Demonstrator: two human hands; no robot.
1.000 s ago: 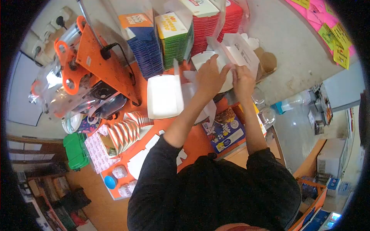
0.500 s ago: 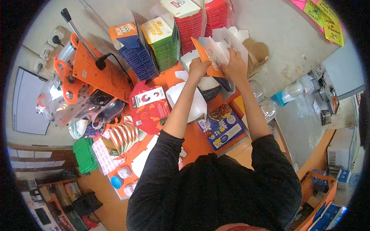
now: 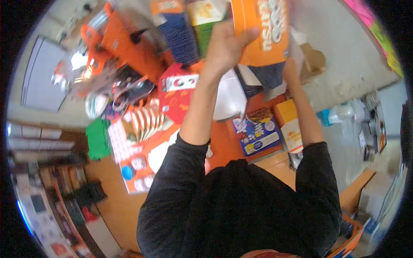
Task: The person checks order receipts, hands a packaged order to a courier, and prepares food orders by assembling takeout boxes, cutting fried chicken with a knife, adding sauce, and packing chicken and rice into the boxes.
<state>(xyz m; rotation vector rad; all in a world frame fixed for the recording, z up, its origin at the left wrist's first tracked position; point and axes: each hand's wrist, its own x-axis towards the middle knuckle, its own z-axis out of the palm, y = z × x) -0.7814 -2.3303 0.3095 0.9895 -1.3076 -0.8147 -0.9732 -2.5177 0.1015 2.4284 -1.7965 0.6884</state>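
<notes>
An orange and navy paper food box [image 3: 262, 32] with white lettering is raised in front of me, its printed face toward the camera. My left hand [image 3: 228, 47] is closed on the box's left side, thumb over the orange face. At the lower right edge, my right hand [image 3: 291, 71] grips the box from behind, with its fingers hidden. Under the box, an open white carton [image 3: 230, 96] stands on the orange table [image 3: 217, 139]. A red printed carton [image 3: 176, 96] lies left of it.
Stacks of folded navy boxes [image 3: 178, 38] and green boxes [image 3: 206, 36] stand at the back. An orange machine [image 3: 131, 43] is at the left. A blue printed box [image 3: 256, 133] lies near the front edge. Clear plastic containers [image 3: 342, 112] sit at the right.
The box has come up closer to the camera and turned so its orange lettered face shows. Both hands have moved up with it. The camera view has shifted and is blurred.
</notes>
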